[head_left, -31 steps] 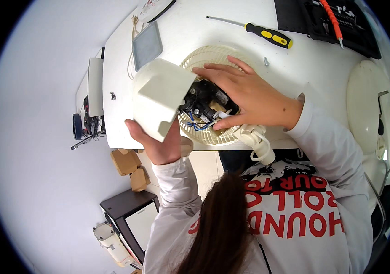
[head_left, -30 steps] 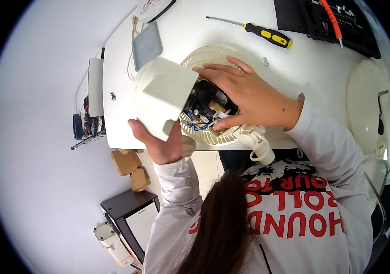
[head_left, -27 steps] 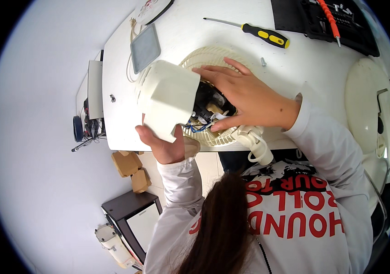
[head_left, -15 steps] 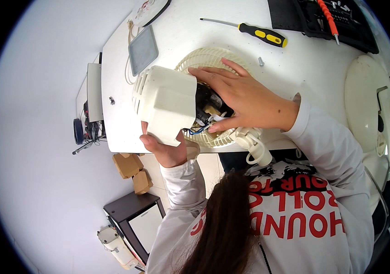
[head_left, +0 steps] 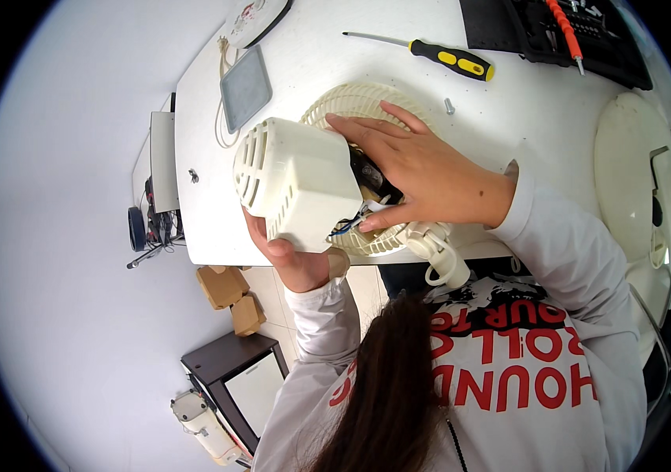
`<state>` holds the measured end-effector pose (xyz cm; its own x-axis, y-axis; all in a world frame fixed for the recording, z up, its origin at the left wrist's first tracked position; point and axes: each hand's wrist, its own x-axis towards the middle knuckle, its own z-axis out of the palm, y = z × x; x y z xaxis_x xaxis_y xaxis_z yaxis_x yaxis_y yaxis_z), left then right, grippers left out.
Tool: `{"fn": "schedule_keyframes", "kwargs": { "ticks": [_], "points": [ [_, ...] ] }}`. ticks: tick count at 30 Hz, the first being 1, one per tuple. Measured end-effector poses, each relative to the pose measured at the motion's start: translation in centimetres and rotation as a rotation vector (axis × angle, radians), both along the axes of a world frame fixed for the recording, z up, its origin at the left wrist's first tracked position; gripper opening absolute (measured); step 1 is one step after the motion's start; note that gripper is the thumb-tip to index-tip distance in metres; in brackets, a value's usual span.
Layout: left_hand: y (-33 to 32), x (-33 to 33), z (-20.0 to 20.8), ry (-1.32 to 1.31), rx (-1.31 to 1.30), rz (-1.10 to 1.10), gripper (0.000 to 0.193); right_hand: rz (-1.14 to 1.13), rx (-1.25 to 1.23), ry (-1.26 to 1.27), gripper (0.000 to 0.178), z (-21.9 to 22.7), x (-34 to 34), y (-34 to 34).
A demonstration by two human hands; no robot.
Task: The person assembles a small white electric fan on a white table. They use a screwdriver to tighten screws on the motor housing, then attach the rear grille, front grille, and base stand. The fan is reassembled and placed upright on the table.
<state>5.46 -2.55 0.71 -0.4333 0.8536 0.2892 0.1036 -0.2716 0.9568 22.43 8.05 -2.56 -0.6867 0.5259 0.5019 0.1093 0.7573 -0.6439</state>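
My left hand (head_left: pixel 292 256) grips a cream plastic motor cover (head_left: pixel 300 177) with vent slots, its fingers partly hidden under it. The cover sits over part of the black fan motor (head_left: pixel 375 181), tilted toward my right hand. My right hand (head_left: pixel 430 169) lies spread across the motor and the cream fan grille (head_left: pixel 351 98), thumb near the blue and white wires (head_left: pixel 347 228). The grille rests on the table close to its near edge. A cream pivot bracket (head_left: pixel 438 252) sticks out below my right wrist.
On the white table (head_left: pixel 540 118) are a black-and-yellow screwdriver (head_left: pixel 453 60), a bolt (head_left: pixel 449 106) and a grey tray (head_left: pixel 247 88). A black tool case (head_left: pixel 587 39) is at the far right. The cream fan base (head_left: pixel 634 173) stands at the right edge.
My left hand has moved the motor cover to the right, further over the motor, and turned it so its slotted side shows more. My right hand has stayed in place.
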Motion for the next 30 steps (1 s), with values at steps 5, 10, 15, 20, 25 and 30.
{"fn": "schedule_keyframes", "kwargs": {
  "ticks": [5, 10, 15, 20, 25, 30],
  "points": [
    [0.6, -0.3, 0.2, 0.107, 0.075, 0.04, 0.101, 0.024, -0.036, 0.025, 0.108, -0.3, 0.0, 0.2],
    [1.7, 0.6, 1.0, 0.128, 0.037, 0.111, 0.135, 0.013, -0.034, 0.021, 0.111, -0.3, 0.1, 0.2],
    [1.8, -0.1, 0.5, 0.101, -0.035, 0.02, 0.139, 0.017, -0.024, 0.021, 0.112, -0.1, 0.2, 0.3],
    [1.3, -0.3, -0.1, 0.071, -0.041, 0.026, 0.141, 0.029, -0.011, 0.011, 0.109, 0.2, 0.2, 0.3],
    [1.2, 0.2, -0.2, 0.06, -0.051, 0.05, 0.146, 0.025, -0.026, -0.021, 0.112, 0.3, 0.2, 0.3],
    [1.2, 0.7, -0.1, 0.062, -0.043, 0.079, 0.146, 0.021, -0.045, -0.02, 0.113, 0.3, -0.1, 0.2]
  ]
}}
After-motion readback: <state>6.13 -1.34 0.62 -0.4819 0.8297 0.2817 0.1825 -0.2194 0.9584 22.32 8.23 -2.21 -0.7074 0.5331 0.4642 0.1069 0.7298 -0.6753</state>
